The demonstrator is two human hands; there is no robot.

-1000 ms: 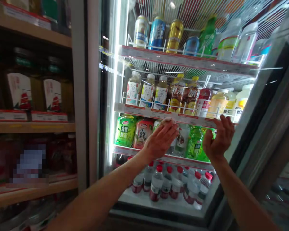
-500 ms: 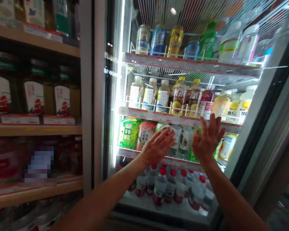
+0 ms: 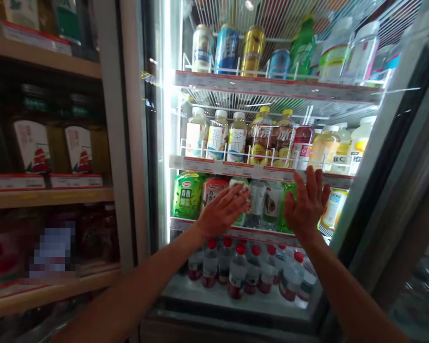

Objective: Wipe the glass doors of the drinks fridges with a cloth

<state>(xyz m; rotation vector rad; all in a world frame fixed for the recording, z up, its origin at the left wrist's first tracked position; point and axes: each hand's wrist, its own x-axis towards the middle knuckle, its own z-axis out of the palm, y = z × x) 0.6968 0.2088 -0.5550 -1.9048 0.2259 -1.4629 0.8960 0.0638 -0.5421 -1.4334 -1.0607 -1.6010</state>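
Note:
My left hand (image 3: 223, 209) reaches forward with its fingers together, pressing a crumpled whitish cloth (image 3: 243, 189) against the glass door of a drinks fridge. Most of the cloth is hidden under the fingers. To the right, my right hand (image 3: 307, 205) is held up with fingers spread and nothing in it; its palm appears to lie on the glass. Behind the glass, at left-hand height, stand a green bottle (image 3: 186, 196), a red-labelled bottle (image 3: 212, 186) and clear bottles (image 3: 271, 207).
Higher fridge shelves carry tea bottles (image 3: 217, 136) and cans (image 3: 226, 50). Red-capped bottles (image 3: 238, 271) fill the bottom. The door's dark frame (image 3: 382, 190) slants along the right. A wooden shelf (image 3: 50, 196) with bottles stands at left, beside a grey post (image 3: 123, 143).
The view has turned a little, so the shelves sit slightly further left and higher. My left hand has slid slightly left with the cloth; my right hand stays nearly in place.

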